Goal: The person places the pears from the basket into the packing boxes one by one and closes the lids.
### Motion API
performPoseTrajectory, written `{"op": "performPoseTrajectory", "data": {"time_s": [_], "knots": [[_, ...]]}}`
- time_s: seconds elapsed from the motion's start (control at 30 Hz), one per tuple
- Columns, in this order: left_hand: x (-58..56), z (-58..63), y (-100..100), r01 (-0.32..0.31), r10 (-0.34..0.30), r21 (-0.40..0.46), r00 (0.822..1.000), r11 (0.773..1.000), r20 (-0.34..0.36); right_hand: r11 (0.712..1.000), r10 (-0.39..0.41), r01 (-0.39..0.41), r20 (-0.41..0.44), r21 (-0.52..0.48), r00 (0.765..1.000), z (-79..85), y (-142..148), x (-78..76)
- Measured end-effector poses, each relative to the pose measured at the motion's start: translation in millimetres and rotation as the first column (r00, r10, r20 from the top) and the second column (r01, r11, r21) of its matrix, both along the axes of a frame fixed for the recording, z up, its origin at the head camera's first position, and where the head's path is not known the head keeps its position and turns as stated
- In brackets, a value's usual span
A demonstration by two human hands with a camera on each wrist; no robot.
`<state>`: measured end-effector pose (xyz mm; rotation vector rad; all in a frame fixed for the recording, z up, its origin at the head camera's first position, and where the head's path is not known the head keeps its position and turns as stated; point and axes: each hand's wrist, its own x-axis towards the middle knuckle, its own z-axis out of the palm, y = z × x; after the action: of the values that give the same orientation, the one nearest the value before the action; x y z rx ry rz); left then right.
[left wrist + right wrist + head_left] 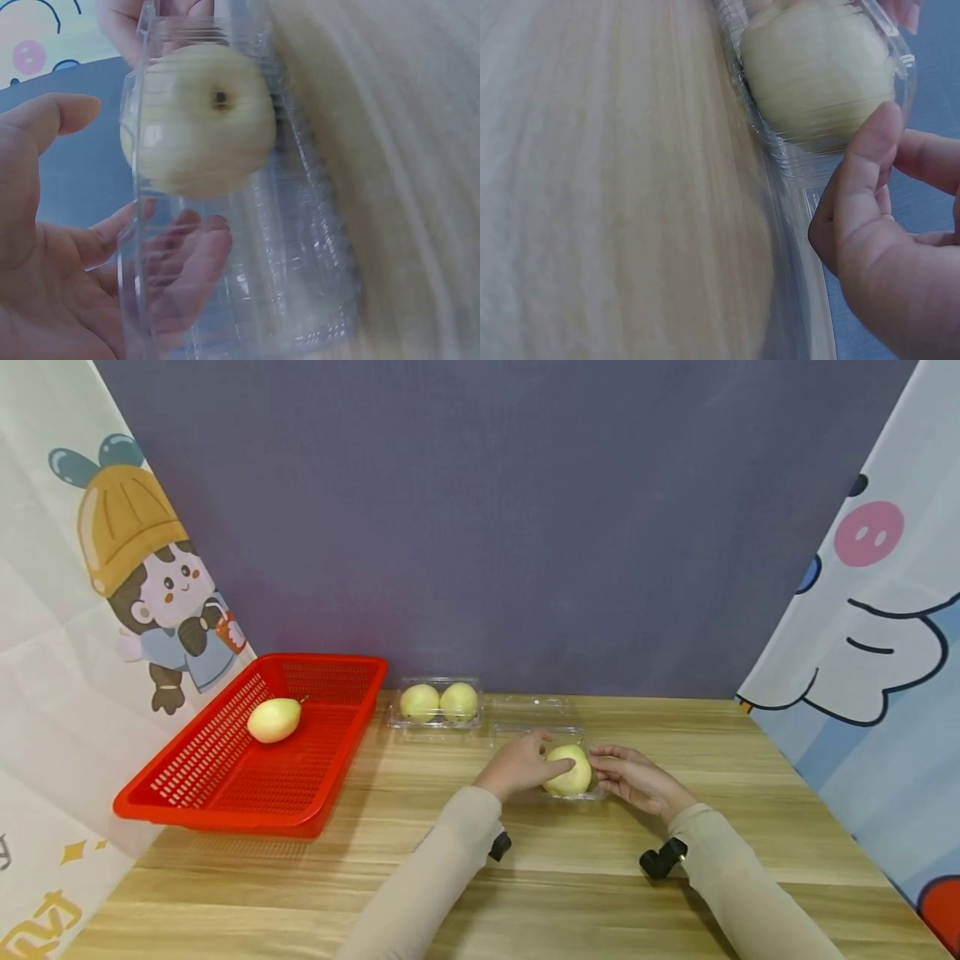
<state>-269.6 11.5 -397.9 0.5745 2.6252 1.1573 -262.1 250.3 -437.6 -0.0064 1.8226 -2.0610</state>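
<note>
A yellow-green pear (573, 781) sits at the right end of a clear plastic box (277, 300), whose lid (534, 708) lies folded back toward the wall. My left hand (521, 766) is at the box's left side, thumb raised and fingers loosely spread along the clear wall; in the left wrist view the thumb is apart from the pear. At the right end, my right hand (637, 781) pinches the box's rim between thumb and forefinger, close to the pear. The left part of the box shows no fruit in the left wrist view.
Further back stands a closed clear box (435, 724) with two pears (419, 702) visible. On the left is a red slotted basket (225, 818) holding one pear (274, 721). A grey wall (487, 527) rises behind the wooden table (585, 893).
</note>
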Motion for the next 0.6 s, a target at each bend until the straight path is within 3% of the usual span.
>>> {"op": "performPoseTrajectory", "data": {"time_s": [0.6], "knots": [[-7.9, 15.3, -18, 0.030, -0.032, -0.021, 0.998, 0.999, -0.059, 1.000, 0.006, -0.006, -0.010, -0.014, 1.000, 1.5, 1, 1.7]]}}
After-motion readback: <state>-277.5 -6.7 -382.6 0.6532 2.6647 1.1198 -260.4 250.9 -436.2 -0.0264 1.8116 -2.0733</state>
